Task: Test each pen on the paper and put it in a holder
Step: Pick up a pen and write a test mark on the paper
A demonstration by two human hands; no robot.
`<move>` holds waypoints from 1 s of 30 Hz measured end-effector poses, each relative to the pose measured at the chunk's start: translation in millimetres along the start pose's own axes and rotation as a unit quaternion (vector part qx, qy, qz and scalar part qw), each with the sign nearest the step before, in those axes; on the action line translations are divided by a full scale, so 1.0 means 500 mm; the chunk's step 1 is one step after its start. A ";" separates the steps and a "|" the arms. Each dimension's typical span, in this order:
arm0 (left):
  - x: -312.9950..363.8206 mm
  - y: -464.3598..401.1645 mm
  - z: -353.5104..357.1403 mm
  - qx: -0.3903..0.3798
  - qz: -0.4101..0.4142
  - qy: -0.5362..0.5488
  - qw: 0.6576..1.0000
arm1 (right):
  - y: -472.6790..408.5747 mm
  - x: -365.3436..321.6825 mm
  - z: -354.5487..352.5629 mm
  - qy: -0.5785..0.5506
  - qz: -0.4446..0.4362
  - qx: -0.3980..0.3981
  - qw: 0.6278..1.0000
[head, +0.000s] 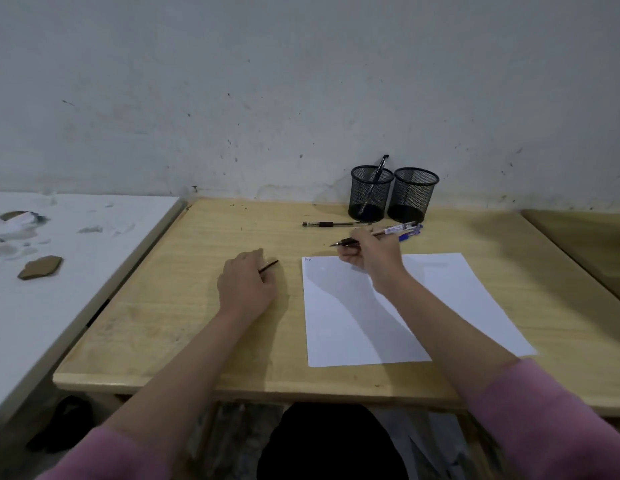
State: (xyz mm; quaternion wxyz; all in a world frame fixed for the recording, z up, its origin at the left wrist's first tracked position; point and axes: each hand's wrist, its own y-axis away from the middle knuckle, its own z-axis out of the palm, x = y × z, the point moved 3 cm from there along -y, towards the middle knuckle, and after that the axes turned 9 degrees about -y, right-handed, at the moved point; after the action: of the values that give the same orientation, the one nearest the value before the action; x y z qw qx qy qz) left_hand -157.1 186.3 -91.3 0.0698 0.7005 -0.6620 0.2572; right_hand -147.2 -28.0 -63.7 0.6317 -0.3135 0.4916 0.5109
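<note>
Head view: right hand (365,252) raised just above the far left corner of the paper (398,306), fingers (350,252) wrapped round a pen (374,234) held nearly level, tip pointing left and off the sheet; probably lifted so as to come down on the sheet for a trial stroke, or just clear of one; a few faint marks in that corner, too small to read. Left hand (248,282) resting knuckles-up on the desk (156,306) left of the paper, fingers curled over a thin dark piece (268,266) that juts out past them; possibly the cap of the held pen, kept aside so the writing hand works free; cannot tell for sure, most of it hidden under the hand. Two black mesh holders at the back by the wall, touching: left holder (369,195) with one pen leaning in it, right holder (410,195) apparently empty, though the mesh obscures the bottom; set within reach beyond the sheet, so a tested pen goes straight in. A black pen (327,224) lying loose on the desk in front of the left holder; a blue pen (410,233) lying just behind the held one, partly covered by it, untested by the look of it. Lower edge of the desk partly hidden by both forearms and pink sleeves.
</note>
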 end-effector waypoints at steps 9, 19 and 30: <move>0.046 0.042 0.013 -0.064 0.300 -0.021 0.952 | -0.038 0.022 0.055 0.109 -0.078 -0.038 0.990; 0.038 0.025 0.033 -0.113 0.297 -0.021 0.948 | -0.050 0.054 0.053 0.138 -0.128 -0.029 0.982; 0.042 0.024 0.031 -0.113 0.301 -0.027 0.946 | -0.057 0.062 0.057 0.169 -0.121 -0.057 0.977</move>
State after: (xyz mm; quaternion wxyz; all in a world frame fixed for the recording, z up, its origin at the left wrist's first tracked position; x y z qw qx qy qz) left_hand -164.8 159.3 -98.2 0.0497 0.4628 -0.8684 0.1707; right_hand -111.4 0.1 -86.8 0.5778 -0.4875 0.5199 0.3977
